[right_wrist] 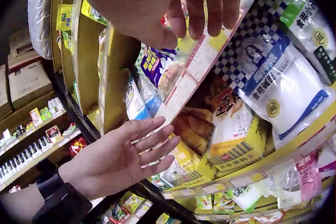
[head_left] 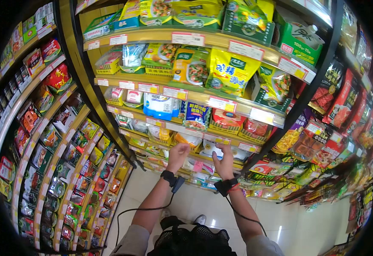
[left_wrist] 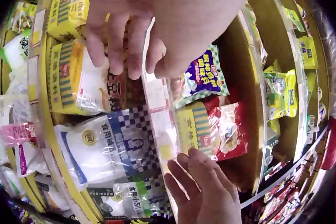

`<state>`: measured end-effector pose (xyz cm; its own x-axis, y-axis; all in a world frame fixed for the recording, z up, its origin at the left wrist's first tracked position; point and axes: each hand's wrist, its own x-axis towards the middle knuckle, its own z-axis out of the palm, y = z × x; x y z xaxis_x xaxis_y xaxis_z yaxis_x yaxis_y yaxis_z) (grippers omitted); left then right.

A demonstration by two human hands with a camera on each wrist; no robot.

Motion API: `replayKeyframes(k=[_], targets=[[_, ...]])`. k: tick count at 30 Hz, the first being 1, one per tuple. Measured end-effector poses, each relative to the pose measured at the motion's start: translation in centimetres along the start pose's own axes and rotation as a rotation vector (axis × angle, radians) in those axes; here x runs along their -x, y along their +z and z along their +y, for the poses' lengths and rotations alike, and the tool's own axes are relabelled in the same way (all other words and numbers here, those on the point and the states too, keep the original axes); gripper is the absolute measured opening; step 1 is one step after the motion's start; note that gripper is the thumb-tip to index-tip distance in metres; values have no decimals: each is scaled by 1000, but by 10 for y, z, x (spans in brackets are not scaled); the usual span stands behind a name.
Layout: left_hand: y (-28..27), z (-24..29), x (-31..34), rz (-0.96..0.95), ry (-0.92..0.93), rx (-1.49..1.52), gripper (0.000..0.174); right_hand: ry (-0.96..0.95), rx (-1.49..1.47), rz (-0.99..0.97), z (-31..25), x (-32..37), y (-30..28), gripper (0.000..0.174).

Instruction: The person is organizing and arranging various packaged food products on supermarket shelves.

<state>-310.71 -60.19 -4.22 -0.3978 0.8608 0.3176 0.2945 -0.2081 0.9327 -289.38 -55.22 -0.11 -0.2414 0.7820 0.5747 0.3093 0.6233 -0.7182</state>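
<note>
In the head view my left hand (head_left: 178,156) and right hand (head_left: 224,162) are held apart in front of a low shelf, both with nothing in them. Loosely bent fingers show on the left hand (left_wrist: 163,16) in its wrist view, beside a price-label strip (left_wrist: 159,100). The right hand (right_wrist: 181,8) has its fingers spread near the same shelf edge. Between the hands lie a white bag with a blue checked pattern (left_wrist: 100,148) and a white-and-orange packet in a yellow display box (left_wrist: 86,85). A purple seasoning packet (head_left: 196,115) stands one shelf above.
Upper shelves carry yellow seasoning bags (head_left: 231,70) and a green box (head_left: 299,42). Another stocked shelf unit (head_left: 50,136) curves along the left. Hanging packets (head_left: 342,106) fill the right side. Black cables (head_left: 141,209) run from both wrist straps over tiled floor (head_left: 190,200).
</note>
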Motion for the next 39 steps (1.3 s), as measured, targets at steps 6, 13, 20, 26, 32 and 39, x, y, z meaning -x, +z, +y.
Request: replayKeyframes(k=[6, 13, 20, 26, 32, 39], targets=[[-30, 50, -59, 15, 72, 90, 33, -142, 51, 61, -31, -59, 43, 38], [-15, 37, -117, -119, 249, -49, 65, 60, 26, 153, -40, -98, 83, 54], [-15, 37, -117, -133, 223, 64, 59, 236, 10, 284, -33, -101, 95, 35], [-41, 76, -98, -230, 309, 154, 59, 166, -157, 500, -24, -94, 102, 28], [-68, 76, -71, -169, 387, 103, 60, 157, -86, 440, -62, -56, 112, 20], [-126, 19, -24, -141, 219, 37, 67, 235, 93, 180, -85, -11, 166, 27]])
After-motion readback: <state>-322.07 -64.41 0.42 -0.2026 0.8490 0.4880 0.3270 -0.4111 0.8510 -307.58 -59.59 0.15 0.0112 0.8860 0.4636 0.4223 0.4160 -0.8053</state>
